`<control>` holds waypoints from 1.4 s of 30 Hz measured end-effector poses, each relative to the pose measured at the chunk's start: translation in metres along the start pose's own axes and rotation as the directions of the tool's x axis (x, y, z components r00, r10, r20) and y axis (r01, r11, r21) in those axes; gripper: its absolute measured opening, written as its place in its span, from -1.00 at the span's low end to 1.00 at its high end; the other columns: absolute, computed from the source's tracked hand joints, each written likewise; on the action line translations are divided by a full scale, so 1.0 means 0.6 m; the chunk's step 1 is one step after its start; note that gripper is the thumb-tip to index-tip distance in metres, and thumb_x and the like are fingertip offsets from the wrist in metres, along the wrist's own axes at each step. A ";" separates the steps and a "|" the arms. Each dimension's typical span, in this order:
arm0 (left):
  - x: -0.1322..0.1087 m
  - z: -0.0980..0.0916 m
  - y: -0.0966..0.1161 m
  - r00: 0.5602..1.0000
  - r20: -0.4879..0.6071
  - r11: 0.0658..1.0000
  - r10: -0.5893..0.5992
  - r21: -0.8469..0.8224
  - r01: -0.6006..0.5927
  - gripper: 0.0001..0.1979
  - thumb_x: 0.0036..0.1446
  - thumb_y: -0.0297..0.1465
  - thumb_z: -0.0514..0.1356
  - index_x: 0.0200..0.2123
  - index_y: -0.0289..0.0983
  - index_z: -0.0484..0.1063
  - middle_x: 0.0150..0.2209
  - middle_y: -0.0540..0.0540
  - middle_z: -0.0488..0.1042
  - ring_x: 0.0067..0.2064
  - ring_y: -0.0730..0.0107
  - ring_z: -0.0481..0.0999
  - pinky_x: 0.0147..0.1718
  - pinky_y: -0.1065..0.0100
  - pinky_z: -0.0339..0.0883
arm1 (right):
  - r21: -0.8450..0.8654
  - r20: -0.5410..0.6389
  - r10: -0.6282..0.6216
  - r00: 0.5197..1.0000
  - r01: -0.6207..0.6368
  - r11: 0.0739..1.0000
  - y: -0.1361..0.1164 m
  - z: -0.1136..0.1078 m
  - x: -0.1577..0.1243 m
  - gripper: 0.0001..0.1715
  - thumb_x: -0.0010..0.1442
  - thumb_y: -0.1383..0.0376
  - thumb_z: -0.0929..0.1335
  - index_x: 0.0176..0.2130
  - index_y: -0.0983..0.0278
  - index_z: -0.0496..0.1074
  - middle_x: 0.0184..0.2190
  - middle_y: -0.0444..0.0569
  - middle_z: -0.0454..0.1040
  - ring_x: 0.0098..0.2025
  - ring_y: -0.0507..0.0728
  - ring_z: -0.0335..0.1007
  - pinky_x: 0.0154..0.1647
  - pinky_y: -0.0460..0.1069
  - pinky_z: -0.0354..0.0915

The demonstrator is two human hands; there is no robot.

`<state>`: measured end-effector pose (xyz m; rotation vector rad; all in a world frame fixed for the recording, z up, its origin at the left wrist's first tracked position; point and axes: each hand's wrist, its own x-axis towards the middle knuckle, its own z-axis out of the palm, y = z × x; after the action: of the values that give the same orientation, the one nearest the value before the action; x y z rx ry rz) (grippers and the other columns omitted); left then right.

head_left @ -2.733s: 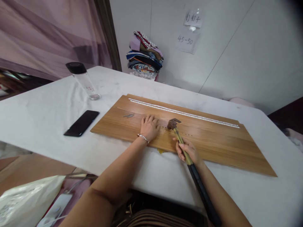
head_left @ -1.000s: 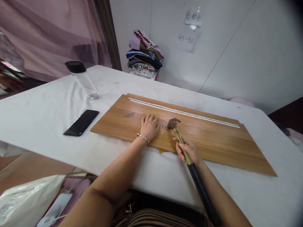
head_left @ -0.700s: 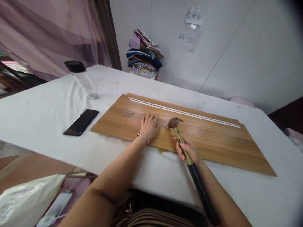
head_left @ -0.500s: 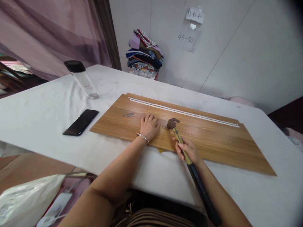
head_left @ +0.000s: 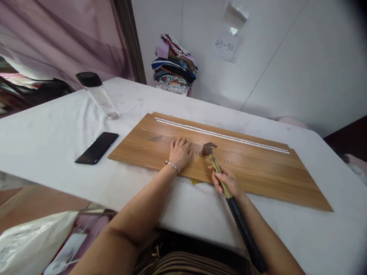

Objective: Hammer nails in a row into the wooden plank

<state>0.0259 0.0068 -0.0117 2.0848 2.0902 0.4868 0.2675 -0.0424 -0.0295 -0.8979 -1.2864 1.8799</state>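
My right hand (head_left: 225, 180) is wrapped round the yellow part of a claw hammer's handle. The claw hammer (head_left: 226, 187) has a rusty head over the wooden board (head_left: 263, 172) and a black grip slanting back toward me. Flat on the board lies my left hand (head_left: 180, 153), fingers stretched out, left of the hammer head. A row of small dark spots (head_left: 228, 161), holes or nail heads, runs across the board by the hammer. Several loose nails (head_left: 155, 138) rest on its left part. Whether the hammer head touches the wood I cannot tell.
Two white measuring strips (head_left: 220, 135) run along the board's far side. On the white table (head_left: 57, 130), to the left, are a black phone (head_left: 97, 148) and a clear bottle (head_left: 100, 97). Folded clothes (head_left: 174, 65) are stacked by the wall. A power strip (head_left: 65, 252) sits low left.
The view has shifted very slightly. Both hands and the hammer stay in practically the same place on the board. The upper paper on the wall now looks bent, its writing out of sight.
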 end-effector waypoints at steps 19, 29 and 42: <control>-0.001 0.002 0.000 1.000 -0.002 1.000 -0.001 -0.007 0.001 -0.63 0.40 -0.28 0.15 0.17 -0.17 0.59 0.39 -0.24 0.45 0.47 -0.03 0.30 0.49 -0.15 0.06 | 0.059 0.012 -0.037 0.999 0.036 0.998 0.003 -0.002 0.000 -0.54 0.24 0.05 0.47 0.03 0.22 0.46 -0.54 -0.30 0.35 -0.73 -0.09 0.10 -0.76 -0.16 0.06; -0.001 0.000 0.001 1.000 -0.005 1.000 -0.003 -0.016 0.003 -0.65 0.39 -0.28 0.15 0.14 -0.12 0.60 0.37 -0.20 0.47 0.45 -0.01 0.31 0.48 -0.13 0.08 | 0.063 0.001 -0.032 0.999 0.032 0.998 0.000 0.000 -0.002 -0.51 0.22 0.03 0.48 0.05 0.21 0.47 -0.54 -0.30 0.36 -0.73 -0.08 0.11 -0.76 -0.16 0.08; -0.002 -0.002 0.002 1.000 0.006 1.000 0.000 0.000 0.000 -0.63 0.40 -0.28 0.13 0.17 -0.16 0.59 0.40 -0.23 0.45 0.47 -0.03 0.30 0.47 -0.16 0.08 | 0.062 0.006 -0.029 1.000 0.029 0.998 0.003 -0.004 0.000 -0.51 0.23 0.04 0.47 0.05 0.22 0.46 -0.54 -0.30 0.34 -0.73 -0.08 0.10 -0.76 -0.16 0.04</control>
<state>0.0267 0.0055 -0.0101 2.0840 2.0867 0.4792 0.2691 -0.0420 -0.0320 -0.8369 -1.2324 1.8911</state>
